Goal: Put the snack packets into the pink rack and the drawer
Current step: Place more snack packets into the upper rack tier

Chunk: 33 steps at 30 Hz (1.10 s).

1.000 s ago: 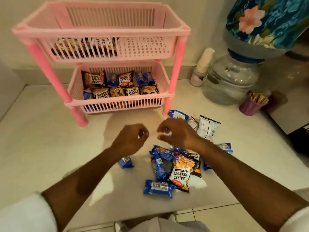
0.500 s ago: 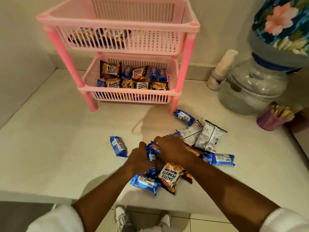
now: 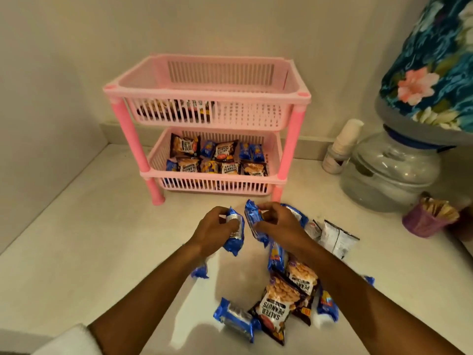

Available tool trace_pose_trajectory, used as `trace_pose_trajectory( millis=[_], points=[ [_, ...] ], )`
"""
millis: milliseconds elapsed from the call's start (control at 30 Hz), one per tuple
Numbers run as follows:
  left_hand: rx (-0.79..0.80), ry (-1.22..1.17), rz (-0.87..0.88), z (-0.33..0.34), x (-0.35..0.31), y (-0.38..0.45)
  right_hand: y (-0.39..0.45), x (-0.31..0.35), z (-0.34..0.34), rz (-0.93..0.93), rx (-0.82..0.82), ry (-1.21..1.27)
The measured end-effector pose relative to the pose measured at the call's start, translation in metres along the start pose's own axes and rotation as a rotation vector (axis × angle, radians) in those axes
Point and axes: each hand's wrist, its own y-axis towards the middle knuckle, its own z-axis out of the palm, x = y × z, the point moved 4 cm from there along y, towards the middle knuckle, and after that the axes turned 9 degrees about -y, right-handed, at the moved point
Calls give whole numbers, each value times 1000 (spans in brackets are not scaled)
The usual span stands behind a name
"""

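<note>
Pale walls meet at a corner behind a cream tabletop [image 3: 76, 239], seen from the head camera looking down. Against the back wall stands the pink rack [image 3: 207, 129], its lower basket already lined with peanut bags and blue packets, its upper basket partly filled on the left, likely with room left on the right.

Both hands are lifted over the tabletop just in front of the rack. The left hand [image 3: 215, 230] is closed around one blue biscuit packet [image 3: 235, 235]; the right hand [image 3: 277, 224] grips another blue packet [image 3: 253, 220], probably so that two go in at once. Loose snack packets [image 3: 279, 303] lie scattered under the right forearm. No drawer is visible.

To the right sit a clear water jar [image 3: 389, 172] under a floral cover [image 3: 435, 60], a white bottle [image 3: 341, 147] and a purple cup [image 3: 425, 221].
</note>
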Motion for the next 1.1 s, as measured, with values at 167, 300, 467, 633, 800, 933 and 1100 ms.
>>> trace_pose_trajectory(
  millis=[167,300,467,633,800,933,1100],
  points=[
    [128,-194,244,-23,-91,-15,-3,89,-42,-230,-67,187],
    [133,-144,557,-53,-187,-19,0,188,-94,-420,-211,269],
    [61,87,739,-90,-300,5,44,271,-147,-433,-406,163],
    [6,348,513,-97,-337,79,119,288,-160,-157,-455,-280],
    [112,650,252,-82,-323,134,162,272,-137,1,-154,-653],
    [138,789,221,-64,-316,152,180,264,-124,36,-41,-785],
    [134,889,173,-48,-305,167,190,256,-114,61,10,-849]
  ],
)
